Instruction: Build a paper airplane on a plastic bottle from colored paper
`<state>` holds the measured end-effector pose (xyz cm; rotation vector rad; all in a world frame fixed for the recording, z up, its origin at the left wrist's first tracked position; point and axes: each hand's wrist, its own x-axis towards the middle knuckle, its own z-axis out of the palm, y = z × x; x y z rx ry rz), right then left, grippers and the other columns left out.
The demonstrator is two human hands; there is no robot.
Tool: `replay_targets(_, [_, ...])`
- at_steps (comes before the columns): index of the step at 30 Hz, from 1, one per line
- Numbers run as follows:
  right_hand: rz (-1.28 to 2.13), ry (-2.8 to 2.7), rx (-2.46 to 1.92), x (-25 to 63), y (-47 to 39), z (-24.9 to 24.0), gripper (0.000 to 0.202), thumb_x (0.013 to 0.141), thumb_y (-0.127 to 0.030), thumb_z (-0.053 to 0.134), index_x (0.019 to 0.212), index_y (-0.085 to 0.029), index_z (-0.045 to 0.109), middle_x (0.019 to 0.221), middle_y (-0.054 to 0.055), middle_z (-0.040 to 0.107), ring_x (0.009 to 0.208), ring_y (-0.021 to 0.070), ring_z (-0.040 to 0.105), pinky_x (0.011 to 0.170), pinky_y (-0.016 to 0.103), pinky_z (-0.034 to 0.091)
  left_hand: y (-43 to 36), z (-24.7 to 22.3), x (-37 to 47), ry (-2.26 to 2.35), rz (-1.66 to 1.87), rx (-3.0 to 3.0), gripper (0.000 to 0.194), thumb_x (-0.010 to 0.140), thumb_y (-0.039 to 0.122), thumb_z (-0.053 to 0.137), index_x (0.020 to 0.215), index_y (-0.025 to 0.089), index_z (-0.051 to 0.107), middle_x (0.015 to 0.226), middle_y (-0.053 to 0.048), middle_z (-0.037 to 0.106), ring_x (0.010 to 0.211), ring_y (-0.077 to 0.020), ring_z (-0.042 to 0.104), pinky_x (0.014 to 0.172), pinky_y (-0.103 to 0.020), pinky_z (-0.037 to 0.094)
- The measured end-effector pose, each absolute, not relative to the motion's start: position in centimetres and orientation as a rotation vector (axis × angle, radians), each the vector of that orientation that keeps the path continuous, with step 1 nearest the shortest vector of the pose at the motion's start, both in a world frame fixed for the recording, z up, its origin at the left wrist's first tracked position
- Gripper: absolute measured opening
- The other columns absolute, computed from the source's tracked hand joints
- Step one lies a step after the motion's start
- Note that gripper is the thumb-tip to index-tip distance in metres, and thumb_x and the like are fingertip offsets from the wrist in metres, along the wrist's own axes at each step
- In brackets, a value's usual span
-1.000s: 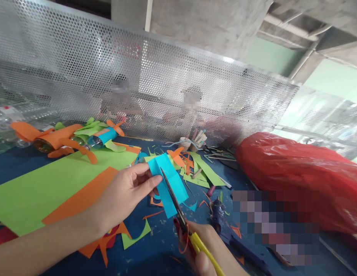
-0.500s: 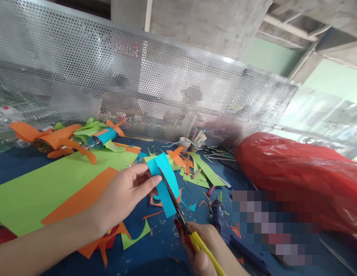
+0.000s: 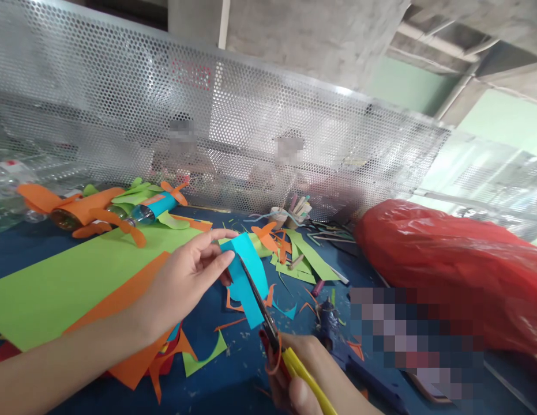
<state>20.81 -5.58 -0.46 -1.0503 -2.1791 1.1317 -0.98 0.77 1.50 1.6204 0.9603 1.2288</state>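
My left hand pinches the upper left edge of a bright blue piece of paper between thumb and fingers. Yellow-handled scissors are gripped in my right hand, their dark blades lying along the blue paper and pointing up toward my left hand. A curved edge bounds the paper on the right of the blades. Below my hands, orange, green and blue paper scraps lie on the dark blue table.
A green sheet and an orange sheet lie left. Paper-wrapped bottles stand behind them. A dark blue glue gun lies right, near a red plastic bag. A cup of markers is at the back, before a perforated metal screen.
My left hand has shifted slightly left and up along the blue paper's edge. The scissors stay on the paper, and a thin orange loop now shows by their handle.
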Motion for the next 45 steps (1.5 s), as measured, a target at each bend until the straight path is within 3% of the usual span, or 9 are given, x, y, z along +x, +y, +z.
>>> replay_targets(7, [1.124, -2.174, -1.002, 20.5, -6.0, 0.1, 0.062, 0.087, -0.076, 0.023, 0.079, -0.019, 0.044, 0.067, -0.002, 0.041, 0.058, 0.011, 0.037, 0.055, 0.026, 0.031, 0.3, 0.8, -0.6, 0.996, 1.198, 1.763, 0.044, 0.092, 0.034, 0.053, 0.134, 0.027, 0.044, 0.068, 0.006, 0.056, 0.064, -0.0142, 0.06, 0.065, -0.025, 0.051])
replay_targets(16, [1.189, -2.09, -1.013, 20.6, -6.2, -0.1, 0.064, 0.083, -0.079, 0.029, 0.088, -0.018, 0.049, 0.068, -0.001, 0.047, 0.06, 0.0127, 0.046, 0.06, 0.026, 0.038, -0.3, 1.2, -0.4, 1.005, 1.175, 1.817, 0.038, 0.093, 0.033, 0.05, 0.129, 0.029, 0.041, 0.064, 0.008, 0.053, 0.062, -0.0152, 0.06, 0.063, -0.026, 0.05])
replay_targets(20, [1.134, -2.114, -1.032, 20.6, -6.0, -0.4, 0.061, 0.084, -0.079, 0.026, 0.074, -0.021, 0.04, 0.062, -0.003, 0.04, 0.055, 0.0108, 0.038, 0.054, 0.024, 0.034, -0.3, 1.1, -0.4, 1.004, 1.177, 1.814, 0.035, 0.093, 0.034, 0.05, 0.126, 0.029, 0.041, 0.064, 0.007, 0.053, 0.062, -0.016, 0.06, 0.062, -0.027, 0.049])
replay_targets(24, [1.052, -2.135, -1.171, 20.6, -5.6, -0.5, 0.068, 0.075, -0.088, 0.019, 0.066, -0.022, 0.033, 0.058, -0.004, 0.029, 0.051, 0.0106, 0.029, 0.047, 0.025, 0.028, -0.2, 1.0, -0.5, 0.988, 1.18, 1.807, 0.034, 0.094, 0.035, 0.05, 0.126, 0.031, 0.041, 0.064, 0.008, 0.053, 0.062, -0.0157, 0.061, 0.062, -0.026, 0.048])
replay_targets(38, [1.064, -2.101, -1.175, 20.8, -5.7, -1.1, 0.066, 0.075, -0.087, 0.022, 0.065, -0.022, 0.031, 0.056, -0.005, 0.027, 0.05, 0.0095, 0.032, 0.045, 0.022, 0.034, -0.4, 1.0, -0.6, 0.996, 1.181, 1.821, 0.033, 0.094, 0.035, 0.05, 0.126, 0.031, 0.041, 0.063, 0.008, 0.051, 0.06, -0.0155, 0.06, 0.059, -0.027, 0.046])
replay_targets(45, [1.089, -2.097, -1.153, 20.9, -5.5, -1.5, 0.066, 0.074, -0.088, 0.025, 0.064, -0.022, 0.031, 0.053, -0.007, 0.025, 0.047, 0.0077, 0.025, 0.041, 0.021, 0.026, -0.3, 1.0, -0.6, 0.979, 1.185, 1.8, 0.034, 0.094, 0.036, 0.051, 0.126, 0.033, 0.041, 0.063, 0.009, 0.052, 0.061, -0.0139, 0.059, 0.06, -0.025, 0.047])
